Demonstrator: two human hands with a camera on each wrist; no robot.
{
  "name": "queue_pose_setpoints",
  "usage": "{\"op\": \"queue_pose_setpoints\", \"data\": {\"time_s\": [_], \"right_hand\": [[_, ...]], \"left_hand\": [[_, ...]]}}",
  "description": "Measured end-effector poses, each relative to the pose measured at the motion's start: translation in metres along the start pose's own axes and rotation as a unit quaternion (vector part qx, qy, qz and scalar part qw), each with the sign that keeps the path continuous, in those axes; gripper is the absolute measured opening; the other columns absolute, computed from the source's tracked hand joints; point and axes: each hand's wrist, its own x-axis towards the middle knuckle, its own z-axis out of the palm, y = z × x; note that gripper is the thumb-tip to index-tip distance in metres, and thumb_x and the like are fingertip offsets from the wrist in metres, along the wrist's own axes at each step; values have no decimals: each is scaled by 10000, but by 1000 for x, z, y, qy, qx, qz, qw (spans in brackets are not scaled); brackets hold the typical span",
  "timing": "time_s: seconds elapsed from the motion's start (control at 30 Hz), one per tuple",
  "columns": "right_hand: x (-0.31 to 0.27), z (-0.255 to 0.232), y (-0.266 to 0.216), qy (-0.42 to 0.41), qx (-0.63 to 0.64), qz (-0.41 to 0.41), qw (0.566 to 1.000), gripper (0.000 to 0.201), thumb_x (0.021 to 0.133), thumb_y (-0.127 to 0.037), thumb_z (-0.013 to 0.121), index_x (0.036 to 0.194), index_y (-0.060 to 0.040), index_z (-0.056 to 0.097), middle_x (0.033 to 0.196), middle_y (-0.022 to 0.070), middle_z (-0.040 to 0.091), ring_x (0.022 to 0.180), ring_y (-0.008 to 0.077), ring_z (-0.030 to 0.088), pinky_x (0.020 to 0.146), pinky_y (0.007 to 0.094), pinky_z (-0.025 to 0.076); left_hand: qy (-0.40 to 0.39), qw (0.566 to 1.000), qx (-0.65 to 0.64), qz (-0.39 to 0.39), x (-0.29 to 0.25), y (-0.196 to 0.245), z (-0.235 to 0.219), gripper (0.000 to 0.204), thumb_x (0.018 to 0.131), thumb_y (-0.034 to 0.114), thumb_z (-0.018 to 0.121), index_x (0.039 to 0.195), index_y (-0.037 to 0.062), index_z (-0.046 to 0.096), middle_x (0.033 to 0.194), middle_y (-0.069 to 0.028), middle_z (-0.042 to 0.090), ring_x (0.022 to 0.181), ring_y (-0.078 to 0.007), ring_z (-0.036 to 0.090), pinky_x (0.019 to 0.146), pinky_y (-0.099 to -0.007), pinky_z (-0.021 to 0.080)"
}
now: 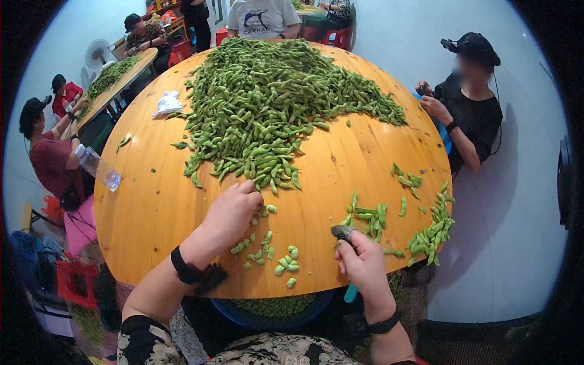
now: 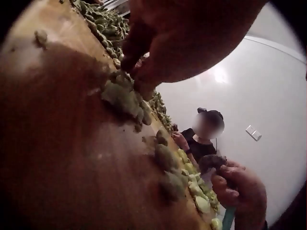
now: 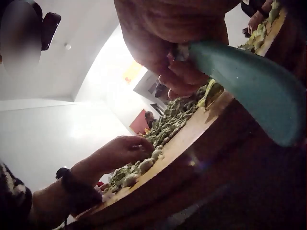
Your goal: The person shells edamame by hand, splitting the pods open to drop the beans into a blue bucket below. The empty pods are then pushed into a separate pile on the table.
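My left hand (image 1: pixel 230 213) reaches down at the near edge of a heap of green soybean pods (image 1: pixel 261 115). Its fingertips bend down among pale shelled beans (image 2: pixel 120 98) on the wood; I cannot tell whether they pinch one. Further shelled beans (image 1: pixel 288 261) lie loose to the right of that wrist. At the table's near right edge, my right hand (image 1: pixel 365 261) grips a tool with a teal handle (image 3: pixel 249 86). The tool's dark, broad end (image 1: pixel 342 232) shows past the thumb and fingers. Just beyond it lies a small bunch of pods (image 1: pixel 368 216).
The round wooden table (image 1: pixel 340 158) carries more pods (image 1: pixel 432 234) along its right rim. A blue tub (image 1: pixel 228 310) of green beans stands below the near edge. White tissue (image 1: pixel 167 103) and a plastic bottle (image 1: pixel 97 167) are at left. A person (image 1: pixel 474 103) sits at right.
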Motion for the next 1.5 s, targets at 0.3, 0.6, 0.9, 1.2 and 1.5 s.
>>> {"op": "queue_pose_setpoints", "data": {"time_s": [0.3, 0.6, 0.9, 1.2, 1.5], "right_hand": [[9, 28, -26, -165, 144, 91, 971, 133, 930, -109, 521, 971, -12, 601, 714, -5, 610, 497, 22, 519, 417, 159, 384], [6, 24, -23, -173, 187, 128, 959, 130, 928, -133, 529, 962, -32, 604, 696, -21, 604, 487, 8, 510, 401, 151, 377], [12, 30, -6, -187, 310, 162, 918, 102, 926, -131, 543, 973, -56, 593, 702, -18, 593, 455, 20, 472, 384, 162, 361], [2, 43, -25, -129, 178, 100, 970, 113, 924, -106, 540, 967, -35, 618, 702, -24, 608, 485, 17, 492, 413, 149, 347], [-2, 58, -24, -90, 180, 87, 976, 146, 916, -79, 549, 1023, -15, 625, 703, -16, 588, 525, 18, 479, 468, 163, 376]], "left_hand": [[-77, 830, -535, -139, -6, 54, 9, 207, 895, 75, 592, 1088, 8, 622, 868, -27, 643, 721, -72, 594, 645, -221, 495], [-108, 771, -604, -172, -6, 50, 21, 229, 893, 79, 598, 1109, 10, 629, 887, -4, 641, 740, -53, 585, 663, -194, 477], [-181, 632, -724, -209, -9, 37, 25, 262, 897, 117, 602, 1135, 8, 590, 880, -20, 638, 768, -82, 596, 702, -220, 484], [-16, 864, -499, -71, -13, 51, 27, 216, 838, 71, 636, 1030, 5, 562, 838, -58, 611, 760, -120, 605, 627, -272, 496], [60, 940, -332, -54, -16, 57, 21, 151, 806, -9, 546, 951, 0, 585, 814, -150, 617, 686, -265, 608, 617, -335, 496]]}}
